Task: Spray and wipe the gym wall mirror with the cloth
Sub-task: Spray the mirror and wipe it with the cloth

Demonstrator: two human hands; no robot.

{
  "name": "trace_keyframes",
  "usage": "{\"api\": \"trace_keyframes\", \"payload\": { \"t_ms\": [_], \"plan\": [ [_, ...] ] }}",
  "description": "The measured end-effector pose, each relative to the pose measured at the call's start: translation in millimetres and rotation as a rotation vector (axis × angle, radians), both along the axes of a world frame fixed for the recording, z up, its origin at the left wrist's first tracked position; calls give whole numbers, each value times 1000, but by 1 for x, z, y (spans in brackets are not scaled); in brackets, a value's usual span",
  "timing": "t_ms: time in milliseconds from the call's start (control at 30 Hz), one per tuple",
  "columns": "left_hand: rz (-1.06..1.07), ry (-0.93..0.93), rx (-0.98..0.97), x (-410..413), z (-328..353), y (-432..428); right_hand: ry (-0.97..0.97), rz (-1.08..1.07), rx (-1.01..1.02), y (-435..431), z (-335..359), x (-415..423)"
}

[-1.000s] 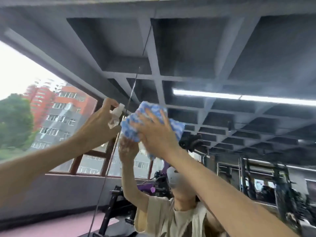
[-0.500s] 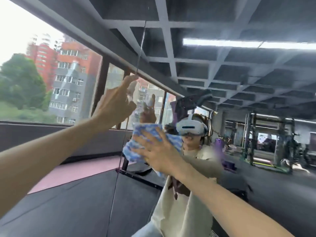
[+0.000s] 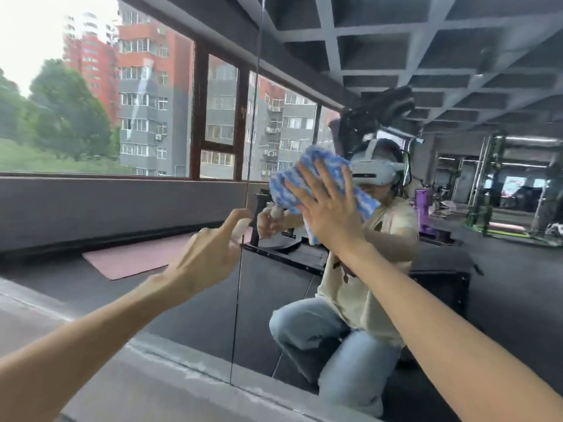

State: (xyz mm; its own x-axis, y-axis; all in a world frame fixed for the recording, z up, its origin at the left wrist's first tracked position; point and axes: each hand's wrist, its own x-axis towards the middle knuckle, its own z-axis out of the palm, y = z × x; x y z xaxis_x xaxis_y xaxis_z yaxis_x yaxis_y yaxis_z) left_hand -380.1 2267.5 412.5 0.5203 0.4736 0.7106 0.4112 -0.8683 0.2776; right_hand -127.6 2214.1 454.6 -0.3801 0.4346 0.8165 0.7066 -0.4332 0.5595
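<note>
Cloth [image 3: 286,190] position: flat against the mirror [image 3: 502,300], right of the vertical seam [image 3: 253,117] between two panels, at about the height of the reflected person's [image 3: 359,284] head.

Right hand [image 3: 329,214] state: wide, fingers spread and nearly straight, palm pressing the middle of the cloth onto the glass. No finger curled round it; pressure alone held it up. Blue-and-white edges stood out above and to both sides of the fingers.

Left hand [image 3: 207,257] state: narrow, wrapped round a small pale bottle [image 3: 242,225] just left of the seam, forefinger reaching toward the nozzle. Most of the bottle was hidden behind the hand and blurred, so its fill level could not be read.

Handling, as judged:
- The cloth looked soft, thick and light. It should mould to the glass but give no stiffness of its own.
- Free edges may fold under or trail, so the palm belonged over the centre with the fingers fanned toward the corners.
- On sprayed glass the cloth would likely glide easily; if pressure eased it would probably slip down and fall.
- The bottle appeared light and rigid. A grip round its body, with one finger free for the nozzle, suited it.
</note>
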Motion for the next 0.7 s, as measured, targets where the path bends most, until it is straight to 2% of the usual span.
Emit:
{"api": "trace_keyframes", "payload": {
  "t_ms": [167, 333, 500, 600, 633, 700],
  "plan": [
    [-48, -28, -26, 13, -58, -11, -9, -46, -59, -13, -37, 3],
    [-74, -45, -54, 22, -71, -17, 76, 25, -33, -4, -19, -11],
    [-11, -163, -49, 23, -78, -21, 92, 19, 58, 22, -5, -25],
    [-36, -208, -125, 24, -90, -19, 126, 115, 99, 37, -26, -40],
    [-49, -219, -159, 24, -93, -20, 114, 159, 39, 38, -51, -42],
    [-55, -212, -188, 20, -99, -17, -31, 234, -240, 32, -124, -43]
  ]
}}
